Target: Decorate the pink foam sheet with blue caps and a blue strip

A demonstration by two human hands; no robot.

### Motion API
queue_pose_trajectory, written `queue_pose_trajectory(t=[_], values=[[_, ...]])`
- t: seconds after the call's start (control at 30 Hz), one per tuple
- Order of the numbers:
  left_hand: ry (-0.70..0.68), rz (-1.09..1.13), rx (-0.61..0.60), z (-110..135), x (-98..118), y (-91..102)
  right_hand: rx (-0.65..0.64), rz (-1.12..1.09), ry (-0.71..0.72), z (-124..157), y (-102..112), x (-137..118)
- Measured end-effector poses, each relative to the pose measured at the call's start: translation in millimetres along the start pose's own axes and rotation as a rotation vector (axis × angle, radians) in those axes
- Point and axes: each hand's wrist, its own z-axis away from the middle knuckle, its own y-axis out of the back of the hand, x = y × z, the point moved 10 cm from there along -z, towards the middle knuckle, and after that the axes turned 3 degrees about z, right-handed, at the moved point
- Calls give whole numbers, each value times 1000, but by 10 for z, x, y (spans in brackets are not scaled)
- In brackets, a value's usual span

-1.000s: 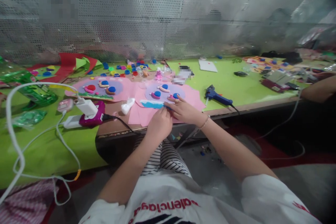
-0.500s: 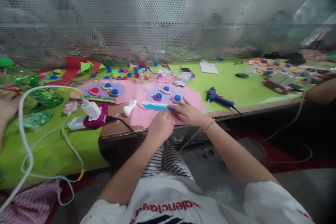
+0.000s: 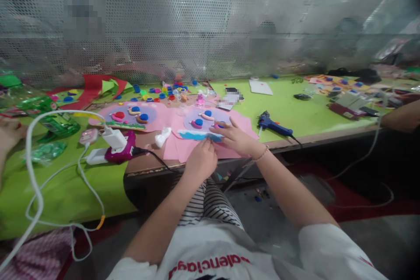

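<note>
A pink paper sheet (image 3: 166,151) lies at the table edge in front of me. On it are a lilac oval and snail-like figures with blue bottle-cap shells, one of them a pale snail (image 3: 206,115). Along the oval's lower side runs a blue and white strip (image 3: 193,135). My left hand (image 3: 201,159) is closed at the strip's lower edge, fingertips pressed together; what they pinch, if anything, is hidden. My right hand (image 3: 239,138) has its fingers apart over the strip's right end and partly covers the lower right snail.
A similar pink piece (image 3: 160,116) lies to the left, near crumpled white tissue (image 3: 162,137). A purple power adapter (image 3: 120,151) with white cables stands further left, by a green bottle (image 3: 49,113). A blue glue gun (image 3: 274,125) lies right. Loose caps (image 3: 150,96) sit behind.
My right hand has shifted slightly, its fingers lifting and covering more of the lower right snail. The left hand stays closed in nearly the same place.
</note>
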Motion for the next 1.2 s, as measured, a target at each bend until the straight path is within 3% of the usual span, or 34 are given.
queue_pose_trajectory(t=[0.17, 0.37, 0.6, 0.87, 0.97, 1.1, 1.2], values=[[40, 51, -33, 1, -19, -24, -40, -5, 7, 65, -92, -84], [21, 37, -29, -11, -8, -5, -55, 5, 2, -103, -195, -160], [3, 27, -47, -9, 1, -25, 3, -9, -52, -19, 25, 11], [34, 20, -32, -12, -12, 17, -72, 6, -20, -119, -159, -163], [-2, 3, -26, -7, 11, 1, -88, -20, -23, -180, -99, -139], [47, 29, -21, -8, -39, -1, 10, -58, -53, -180, 96, -81], [70, 64, -58, -11, -49, -17, -31, -28, -38, -186, 5, -114]])
